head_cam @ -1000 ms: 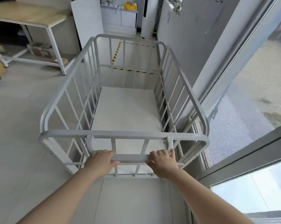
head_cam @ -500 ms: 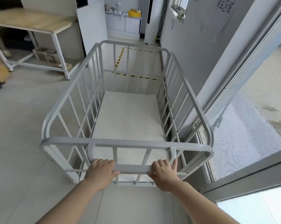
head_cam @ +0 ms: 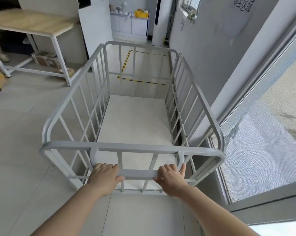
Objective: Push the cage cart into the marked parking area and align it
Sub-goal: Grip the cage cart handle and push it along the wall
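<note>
A grey metal cage cart [head_cam: 201, 106] with barred sides and a white floor panel stands in front of me, nothing inside it. My left hand [head_cam: 105, 178] and my right hand [head_cam: 171, 180] both grip the low handle bar [head_cam: 137, 173] on its near end. Beyond the cart's far end, yellow-and-black striped tape [head_cam: 140, 81] marks a rectangle on the floor beside the grey wall. The cart's front end lies short of the near tape line.
A grey wall [head_cam: 203, 53] and a glass door frame [head_cam: 256, 92] run close along the cart's right side. A wooden-topped table [head_cam: 33, 23] with white legs and boxes [head_cam: 46, 60] under it stands at left. A white pillar [head_cam: 94, 24] rises behind the cart's left.
The view has tilted up and the cart has rolled forward along the wall, showing more of the taped rectangle. Both hands stay on the handle bar.
</note>
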`<state>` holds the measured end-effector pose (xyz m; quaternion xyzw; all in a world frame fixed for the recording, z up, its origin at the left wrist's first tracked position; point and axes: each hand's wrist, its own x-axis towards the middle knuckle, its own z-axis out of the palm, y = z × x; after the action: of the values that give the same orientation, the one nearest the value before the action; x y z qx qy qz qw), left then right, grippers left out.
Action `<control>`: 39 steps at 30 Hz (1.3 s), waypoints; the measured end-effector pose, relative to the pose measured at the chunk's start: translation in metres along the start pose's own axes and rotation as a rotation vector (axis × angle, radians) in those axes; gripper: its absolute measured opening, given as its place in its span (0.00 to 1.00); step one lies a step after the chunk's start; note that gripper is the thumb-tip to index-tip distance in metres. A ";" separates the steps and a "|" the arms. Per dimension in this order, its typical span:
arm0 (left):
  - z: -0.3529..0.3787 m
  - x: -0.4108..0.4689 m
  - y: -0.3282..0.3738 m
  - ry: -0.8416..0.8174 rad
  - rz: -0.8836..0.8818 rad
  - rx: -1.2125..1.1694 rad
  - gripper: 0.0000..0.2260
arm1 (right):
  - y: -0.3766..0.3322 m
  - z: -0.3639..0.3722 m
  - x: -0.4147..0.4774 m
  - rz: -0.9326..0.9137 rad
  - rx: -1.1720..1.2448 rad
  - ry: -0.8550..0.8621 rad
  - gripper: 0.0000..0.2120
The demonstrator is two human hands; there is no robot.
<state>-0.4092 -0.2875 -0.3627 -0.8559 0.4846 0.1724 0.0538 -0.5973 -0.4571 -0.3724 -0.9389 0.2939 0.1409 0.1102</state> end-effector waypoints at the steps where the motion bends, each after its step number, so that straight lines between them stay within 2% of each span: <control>1: -0.002 0.007 -0.001 0.003 0.003 -0.002 0.17 | 0.002 -0.003 0.006 0.010 0.000 -0.010 0.30; 2: -0.004 0.013 -0.002 0.007 0.007 -0.002 0.17 | 0.002 -0.006 0.012 0.017 0.006 -0.012 0.27; 4: -0.008 0.027 -0.006 0.013 0.012 -0.002 0.17 | 0.004 -0.012 0.026 0.024 0.006 -0.018 0.26; 7: -0.017 0.047 -0.013 0.020 0.011 0.001 0.17 | 0.005 -0.021 0.047 0.021 0.000 -0.019 0.41; 8: -0.020 0.054 -0.016 0.024 0.012 0.002 0.17 | 0.005 -0.024 0.054 0.016 -0.004 -0.009 0.43; 11: -0.027 0.073 -0.024 0.036 0.012 0.002 0.17 | 0.004 -0.033 0.074 0.019 0.003 0.008 0.33; 13: -0.033 0.086 -0.029 0.047 0.011 0.000 0.17 | 0.004 -0.037 0.088 0.015 0.007 -0.004 0.34; 17: -0.042 0.109 -0.033 0.047 0.009 0.003 0.17 | 0.009 -0.047 0.111 0.007 0.027 0.007 0.22; 21: -0.049 0.131 -0.033 0.052 0.003 0.002 0.17 | 0.019 -0.057 0.133 -0.009 0.025 0.006 0.21; 27: -0.063 0.166 -0.024 0.070 -0.004 0.016 0.18 | 0.046 -0.070 0.169 -0.024 0.018 0.003 0.27; 31: -0.075 0.195 -0.015 0.071 -0.007 0.024 0.18 | 0.070 -0.081 0.198 -0.061 0.024 0.012 0.40; 34: -0.083 0.221 -0.008 0.075 -0.010 0.017 0.18 | 0.086 -0.094 0.220 -0.056 0.017 -0.010 0.31; 37: -0.091 0.248 -0.003 0.081 -0.017 0.007 0.17 | 0.101 -0.105 0.244 -0.060 0.015 -0.034 0.31; 39: -0.097 0.266 0.000 0.085 -0.018 0.004 0.17 | 0.111 -0.113 0.260 -0.061 0.008 -0.023 0.25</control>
<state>-0.2599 -0.5284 -0.3649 -0.8667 0.4790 0.1346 0.0364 -0.4344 -0.7140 -0.3663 -0.9453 0.2646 0.1471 0.1216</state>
